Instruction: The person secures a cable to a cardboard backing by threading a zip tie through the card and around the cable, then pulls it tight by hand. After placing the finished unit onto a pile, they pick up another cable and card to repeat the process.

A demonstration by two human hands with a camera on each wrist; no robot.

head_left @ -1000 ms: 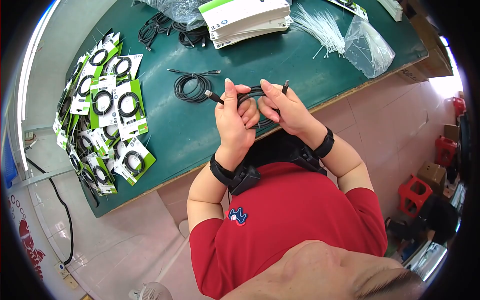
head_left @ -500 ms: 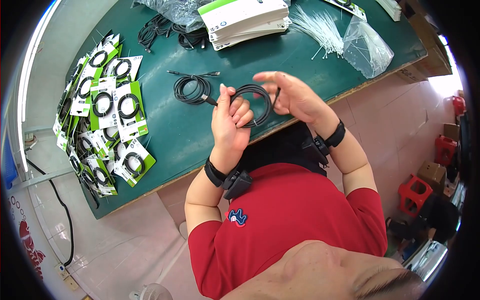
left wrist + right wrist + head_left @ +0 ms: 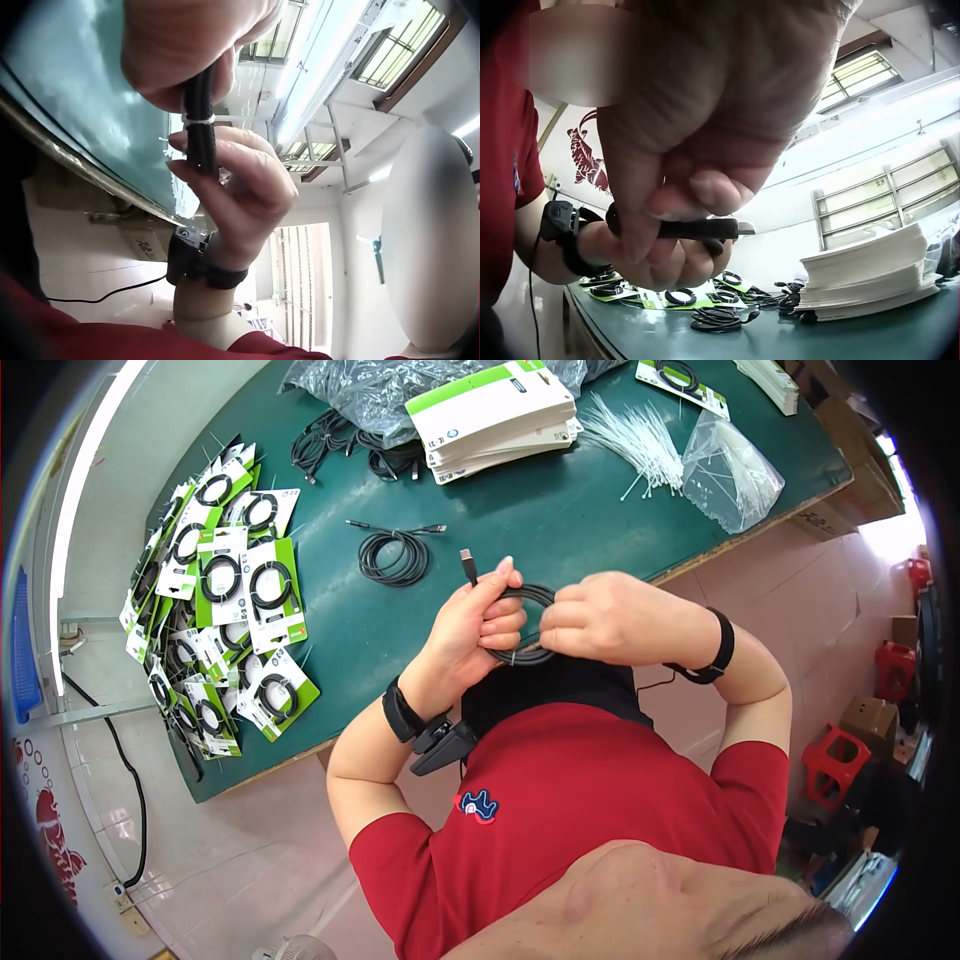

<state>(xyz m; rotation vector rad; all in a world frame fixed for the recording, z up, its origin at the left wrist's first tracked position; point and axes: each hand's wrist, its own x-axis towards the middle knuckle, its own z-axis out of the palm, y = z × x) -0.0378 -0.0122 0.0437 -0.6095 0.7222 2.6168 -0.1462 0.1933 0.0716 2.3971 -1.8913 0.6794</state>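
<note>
Left hand (image 3: 475, 625) mid-frame, fingers (image 3: 505, 624) curled, thumb (image 3: 492, 585) pointing up-frame. Right hand (image 3: 615, 618) just right of it, back to the head camera, pinch grip. Left forearm (image 3: 372, 745) rises from lower left; right elbow bent.

Matt cable (image 3: 201, 142), metal plug (image 3: 467, 560), smooth glossy tabletop (image 3: 500, 505)

Left wrist cam: I see left hand (image 3: 199, 45) gripping black cable (image 3: 199, 94), right hand (image 3: 251, 180) pinching it, white tie (image 3: 199, 120) between them.

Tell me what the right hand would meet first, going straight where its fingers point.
Likely the cable coil, which it seems to touch, then the left hand just beyond; exact depth is unclear.
</note>
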